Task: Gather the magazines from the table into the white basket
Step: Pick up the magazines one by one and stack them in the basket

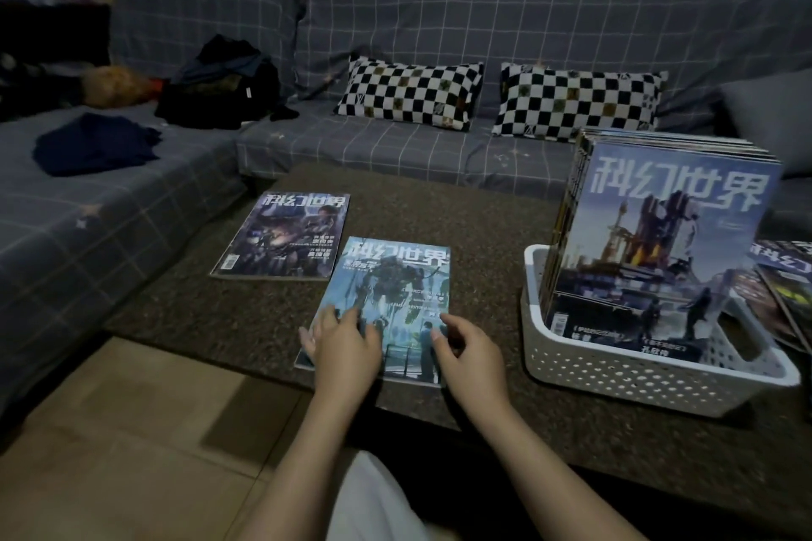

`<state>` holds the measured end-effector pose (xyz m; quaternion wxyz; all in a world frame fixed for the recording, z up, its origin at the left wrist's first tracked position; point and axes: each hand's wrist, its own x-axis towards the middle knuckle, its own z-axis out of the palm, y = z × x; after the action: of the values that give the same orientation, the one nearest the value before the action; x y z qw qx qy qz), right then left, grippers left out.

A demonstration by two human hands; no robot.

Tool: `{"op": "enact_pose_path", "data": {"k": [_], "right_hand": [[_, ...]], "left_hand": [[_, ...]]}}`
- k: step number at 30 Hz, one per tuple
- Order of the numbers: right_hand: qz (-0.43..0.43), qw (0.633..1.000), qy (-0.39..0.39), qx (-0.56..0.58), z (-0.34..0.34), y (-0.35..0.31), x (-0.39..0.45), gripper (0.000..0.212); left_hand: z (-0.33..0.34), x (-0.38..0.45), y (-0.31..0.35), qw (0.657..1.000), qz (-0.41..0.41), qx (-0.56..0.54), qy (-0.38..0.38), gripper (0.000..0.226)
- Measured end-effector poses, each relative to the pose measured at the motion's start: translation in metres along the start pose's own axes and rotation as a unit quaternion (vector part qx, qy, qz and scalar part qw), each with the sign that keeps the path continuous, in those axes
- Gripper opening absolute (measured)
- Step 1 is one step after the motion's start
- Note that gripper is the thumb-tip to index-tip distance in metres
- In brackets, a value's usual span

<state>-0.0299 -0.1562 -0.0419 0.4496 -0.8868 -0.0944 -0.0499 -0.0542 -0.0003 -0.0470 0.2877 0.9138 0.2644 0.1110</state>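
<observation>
Magazine with blue robot cover lies flat at bench near edge, 9 o'clock of white basket; left hand spread on it, right hand loosely curled at its corner; likely light, floppy, glossy-slick, so best pinched along the spine.

The left grip covers the near magazine's lower left corner. The right edge cuts off more magazines behind the basket, which hides the upright stack's bottom.
</observation>
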Motion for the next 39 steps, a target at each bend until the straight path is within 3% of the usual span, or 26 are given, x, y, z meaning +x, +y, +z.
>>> {"op": "enact_pose_path", "data": {"k": [5, 14, 18, 22, 27, 33, 39], "right_hand": [[0.038, 0.998, -0.021, -0.035, 0.007, 0.002, 0.007, 0.047], [0.093, 0.995, 0.006, -0.020, -0.012, 0.013, -0.003, 0.045], [0.107, 0.994, -0.011, 0.015, -0.023, 0.014, -0.014, 0.047], [0.112, 0.992, -0.045, 0.049, -0.034, 0.011, -0.022, 0.049], [0.100, 0.966, -0.083, 0.222, -0.053, -0.008, -0.034, 0.042], [0.022, 0.949, -0.015, 0.315, -0.093, -0.032, -0.032, 0.046], [-0.024, 0.947, 0.071, 0.312, -0.153, -0.027, -0.021, 0.044]], "left_hand": [[-0.002, 0.012, -0.008, 0.998, -0.036, 0.059, 0.006, 0.054], [-0.014, -0.002, -0.013, 0.988, -0.107, -0.109, 0.016, 0.040], [-0.016, -0.022, -0.012, 0.974, -0.064, -0.217, 0.006, 0.024], [-0.032, -0.048, -0.010, 0.945, -0.034, -0.325, 0.026, 0.027], [-0.064, -0.066, -0.001, 0.908, 0.033, -0.416, 0.044, 0.027], [-0.099, -0.072, 0.028, 0.873, 0.081, -0.480, 0.040, 0.023], [-0.097, -0.075, 0.091, 0.862, 0.133, -0.490, -0.002, 0.024]]}}
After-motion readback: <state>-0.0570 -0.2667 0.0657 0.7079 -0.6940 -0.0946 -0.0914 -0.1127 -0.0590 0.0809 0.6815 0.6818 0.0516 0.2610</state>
